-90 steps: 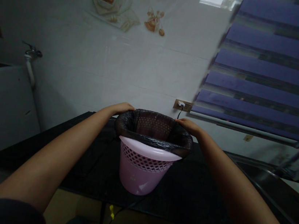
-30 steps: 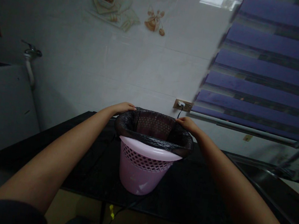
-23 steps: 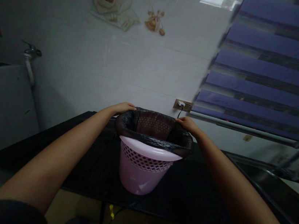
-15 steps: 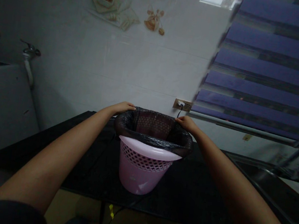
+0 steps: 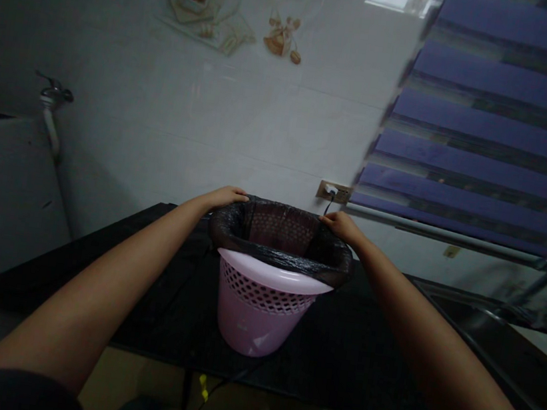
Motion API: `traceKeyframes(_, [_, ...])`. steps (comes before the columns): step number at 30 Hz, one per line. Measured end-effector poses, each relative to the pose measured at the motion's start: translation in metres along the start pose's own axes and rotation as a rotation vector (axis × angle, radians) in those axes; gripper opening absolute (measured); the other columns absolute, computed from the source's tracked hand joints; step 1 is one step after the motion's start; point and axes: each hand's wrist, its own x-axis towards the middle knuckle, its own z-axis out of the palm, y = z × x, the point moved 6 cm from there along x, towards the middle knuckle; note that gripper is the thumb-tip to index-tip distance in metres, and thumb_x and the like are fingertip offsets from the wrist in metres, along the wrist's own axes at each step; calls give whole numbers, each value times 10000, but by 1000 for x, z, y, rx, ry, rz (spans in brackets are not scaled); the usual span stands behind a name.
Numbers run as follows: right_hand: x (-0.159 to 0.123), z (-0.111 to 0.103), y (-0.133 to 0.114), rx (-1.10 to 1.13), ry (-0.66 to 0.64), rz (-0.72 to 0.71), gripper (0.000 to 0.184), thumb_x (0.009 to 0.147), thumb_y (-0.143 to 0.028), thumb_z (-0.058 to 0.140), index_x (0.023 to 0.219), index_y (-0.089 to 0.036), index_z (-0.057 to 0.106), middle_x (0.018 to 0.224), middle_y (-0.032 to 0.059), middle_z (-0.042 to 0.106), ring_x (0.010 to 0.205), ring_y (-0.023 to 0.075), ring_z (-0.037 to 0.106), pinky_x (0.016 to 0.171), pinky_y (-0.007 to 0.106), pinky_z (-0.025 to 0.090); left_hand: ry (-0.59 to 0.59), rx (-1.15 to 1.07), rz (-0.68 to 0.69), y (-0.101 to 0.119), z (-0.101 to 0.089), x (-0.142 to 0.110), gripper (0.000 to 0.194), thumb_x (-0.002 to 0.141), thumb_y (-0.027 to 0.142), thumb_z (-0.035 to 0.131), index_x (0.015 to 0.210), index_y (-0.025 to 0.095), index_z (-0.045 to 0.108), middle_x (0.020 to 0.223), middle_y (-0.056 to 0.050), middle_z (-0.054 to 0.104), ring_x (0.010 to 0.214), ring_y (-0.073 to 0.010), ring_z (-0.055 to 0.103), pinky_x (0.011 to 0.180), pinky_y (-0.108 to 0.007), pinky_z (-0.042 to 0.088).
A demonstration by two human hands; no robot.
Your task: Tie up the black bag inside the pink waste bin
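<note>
Bin (image 5: 259, 317) unmoved, socket (image 5: 344, 195) behind, sink (image 5: 500, 356) rightward

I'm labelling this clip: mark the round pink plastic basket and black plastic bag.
Round pink plastic basket (image 5: 261, 319): head view, front wall below holes.
Black plastic bag (image 5: 281, 258): head view, folded front edge.

Crinkled, glossy plastic liner (image 5: 286, 258) — smooth plastic basket (image 5: 260, 324) (shiny too).

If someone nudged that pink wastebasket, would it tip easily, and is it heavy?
The pink wastebasket might tip fairly easily, since it narrows toward its base. It is likely light for its size: it looks like plastic, with holes near the top. The black plastic bag folded over it looks thin and crinkled, so probably floppy.
</note>
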Motion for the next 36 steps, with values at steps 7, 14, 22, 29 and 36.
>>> traceKeyframes(7, [0,-1,-2,-52,17,-23,299,860,-256,490,659,-106,654,566,56,563,568,134,479,583,240,324,1,56,65,2,-1,1,178,708,294,576,779,162,670,913,-80,701,914,-228,605,861,-333,448])
traceKeyframes(14, [-1,-2,-3,-73,33,-32,298,865,-257,481,782,-92,715,664,91,645,627,156,546,608,237,360,33,64,60,6,-1,-1,184,708,271,572,799,145,670,948,-86,696,950,-225,609,887,-319,435])
traceKeyframes(22, [-3,-4,-5,-110,67,-32,293,859,-228,493,881,-80,745,772,122,687,693,181,598,649,250,372,23,71,72,9,-1,-3,245,712,286,584,887,150,688,995,-72,701,1012,-236,600,929,-334,418])
traceKeyframes(29, [-3,-5,-5,-116,86,-51,308,870,-233,477,902,-74,739,810,130,691,709,183,596,637,253,359,41,48,48,9,-1,-4,218,723,262,589,880,161,703,1041,-88,697,1036,-230,592,953,-327,402])
traceKeyframes(36, [-6,-6,-7,-109,97,-65,318,873,-241,459,881,-81,733,793,121,684,691,169,584,641,249,351,27,25,52,11,0,-5,228,729,222,578,901,155,711,1061,-90,694,1038,-225,594,962,-320,399])
